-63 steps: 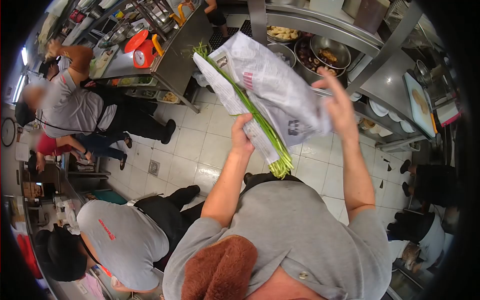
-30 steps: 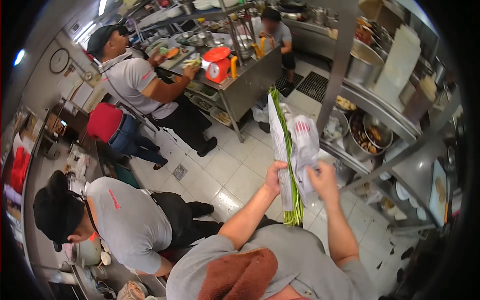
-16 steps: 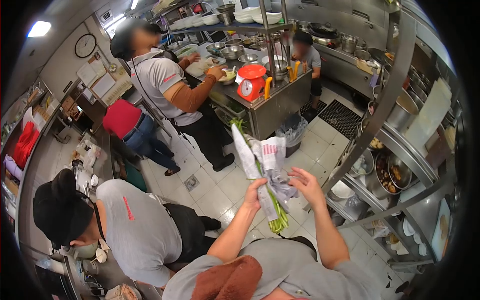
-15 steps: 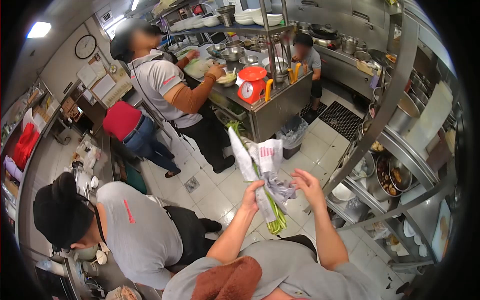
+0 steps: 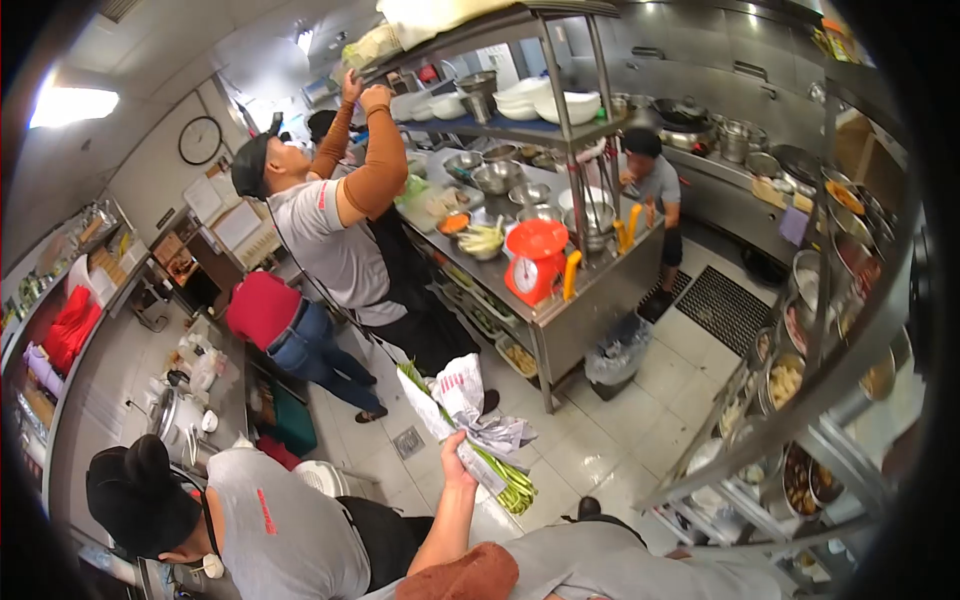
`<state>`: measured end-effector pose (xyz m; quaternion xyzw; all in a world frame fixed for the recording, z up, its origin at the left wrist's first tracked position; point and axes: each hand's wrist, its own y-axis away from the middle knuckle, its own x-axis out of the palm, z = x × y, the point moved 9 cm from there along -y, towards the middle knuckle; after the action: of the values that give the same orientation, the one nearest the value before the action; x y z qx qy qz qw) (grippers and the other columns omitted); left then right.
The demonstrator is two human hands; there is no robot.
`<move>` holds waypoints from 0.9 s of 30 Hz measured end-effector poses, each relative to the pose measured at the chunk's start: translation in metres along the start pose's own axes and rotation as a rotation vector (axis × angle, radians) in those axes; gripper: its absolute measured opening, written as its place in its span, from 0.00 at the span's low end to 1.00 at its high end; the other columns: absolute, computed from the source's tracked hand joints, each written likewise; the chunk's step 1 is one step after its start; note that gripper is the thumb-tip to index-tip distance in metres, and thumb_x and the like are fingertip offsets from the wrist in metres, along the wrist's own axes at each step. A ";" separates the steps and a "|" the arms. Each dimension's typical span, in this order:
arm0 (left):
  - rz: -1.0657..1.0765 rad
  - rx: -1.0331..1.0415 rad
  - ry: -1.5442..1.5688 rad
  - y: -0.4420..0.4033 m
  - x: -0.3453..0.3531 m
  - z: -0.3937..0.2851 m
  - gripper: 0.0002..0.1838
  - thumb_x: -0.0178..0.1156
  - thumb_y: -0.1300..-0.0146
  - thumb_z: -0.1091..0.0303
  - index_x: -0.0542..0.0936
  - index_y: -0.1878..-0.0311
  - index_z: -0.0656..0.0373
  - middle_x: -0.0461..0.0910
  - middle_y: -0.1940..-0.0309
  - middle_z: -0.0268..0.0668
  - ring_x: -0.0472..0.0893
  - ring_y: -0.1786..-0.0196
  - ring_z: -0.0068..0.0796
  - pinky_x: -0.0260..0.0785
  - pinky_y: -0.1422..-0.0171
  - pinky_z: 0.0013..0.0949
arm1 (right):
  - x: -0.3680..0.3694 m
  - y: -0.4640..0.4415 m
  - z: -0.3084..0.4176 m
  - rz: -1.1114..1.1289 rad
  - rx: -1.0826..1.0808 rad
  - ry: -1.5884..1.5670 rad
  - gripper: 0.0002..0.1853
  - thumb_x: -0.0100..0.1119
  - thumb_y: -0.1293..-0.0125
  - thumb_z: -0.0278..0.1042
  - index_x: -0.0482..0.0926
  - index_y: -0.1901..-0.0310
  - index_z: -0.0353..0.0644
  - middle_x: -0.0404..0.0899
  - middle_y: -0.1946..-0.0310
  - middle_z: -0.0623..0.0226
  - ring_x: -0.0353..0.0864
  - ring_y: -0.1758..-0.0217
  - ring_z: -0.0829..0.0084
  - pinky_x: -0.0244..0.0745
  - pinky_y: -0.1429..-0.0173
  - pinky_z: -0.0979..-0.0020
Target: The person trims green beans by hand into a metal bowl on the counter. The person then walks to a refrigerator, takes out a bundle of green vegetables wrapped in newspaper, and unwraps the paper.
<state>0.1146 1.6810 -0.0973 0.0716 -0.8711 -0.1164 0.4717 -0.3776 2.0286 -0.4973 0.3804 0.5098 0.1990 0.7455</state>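
Observation:
My left hand (image 5: 457, 464) is closed around a bundle of long green vegetable stalks (image 5: 516, 488) wrapped in printed paper (image 5: 462, 388). The cut ends stick out of the paper at the lower right, while a few green tips show at the upper left. Loose, crumpled paper hangs open along the bundle's right side. I hold it out in front of me, above the tiled floor. My right hand is out of view.
Close on my left a co-worker in a grey shirt (image 5: 290, 520) bends forward. Ahead, another (image 5: 335, 235) reaches up to the overhead shelf beside a steel table (image 5: 600, 300) with a red scale (image 5: 533, 262). A bin (image 5: 618, 360) stands at its end. Metal racks (image 5: 760, 430) line my right.
My right hand has left the loose paper and gone out of view. The bundle has shifted left and down in view. The co-worker ahead has raised both arms from the table to the shelf.

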 end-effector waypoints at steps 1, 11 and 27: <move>-0.001 0.007 0.039 -0.009 -0.004 -0.004 0.18 0.58 0.44 0.69 0.75 0.49 0.63 0.81 0.56 0.43 0.80 0.53 0.43 0.72 0.42 0.47 | 0.009 0.005 -0.006 0.079 -0.009 -0.010 0.17 0.58 0.45 0.42 0.82 0.60 0.38 0.83 0.62 0.52 0.83 0.58 0.55 0.76 0.55 0.56; -0.134 0.147 0.061 -0.042 -0.014 -0.019 0.22 0.57 0.45 0.67 0.74 0.47 0.65 0.81 0.56 0.45 0.79 0.52 0.45 0.70 0.39 0.47 | -0.124 -0.177 0.130 0.022 -0.236 0.305 0.14 0.70 0.55 0.44 0.87 0.72 0.41 0.84 0.62 0.55 0.84 0.57 0.55 0.77 0.49 0.60; -0.082 0.159 0.075 -0.164 -0.011 -0.094 0.24 0.56 0.44 0.60 0.74 0.46 0.62 0.78 0.50 0.43 0.76 0.46 0.44 0.67 0.36 0.47 | -0.283 -0.142 0.281 -0.176 -0.007 -0.529 0.10 0.55 0.45 0.30 0.84 0.66 0.36 0.85 0.75 0.59 0.85 0.74 0.70 0.80 0.71 0.69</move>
<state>0.2019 1.5131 -0.1009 0.1484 -0.8558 -0.0633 0.4915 -0.2481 1.6435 -0.3809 0.3711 0.3277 0.0289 0.8684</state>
